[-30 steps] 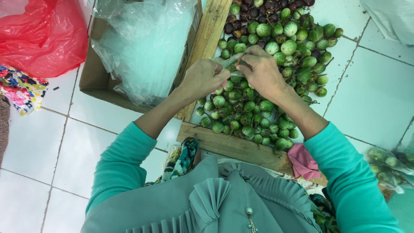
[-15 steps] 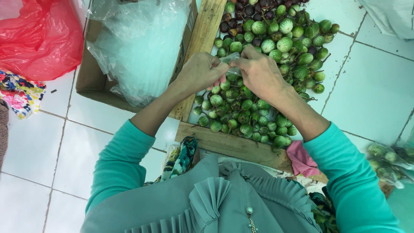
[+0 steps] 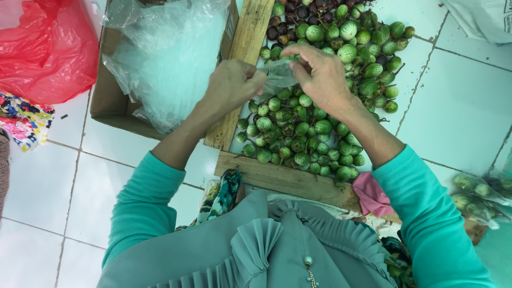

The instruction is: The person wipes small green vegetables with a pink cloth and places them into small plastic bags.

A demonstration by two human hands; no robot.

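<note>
Clear plastic bag (image 3: 278,77) pinched between left hand (image 3: 232,85) and right hand (image 3: 320,74), both clamped on its edges, stretched left-right above green eggplants (image 3: 298,133) inside wooden frame (image 3: 282,178) on floor.

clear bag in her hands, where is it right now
In the head view the clear bag sits upper centre, pinched between the left hand and right hand, above the heap of green eggplants and just right of the wooden plank.

Around me: white tiled floor (image 3: 453,112); cardboard box (image 3: 104,101) of clear bags; red bag (image 3: 48,48); patterned cloth (image 3: 24,120); wooden frame (image 3: 282,178).
</note>
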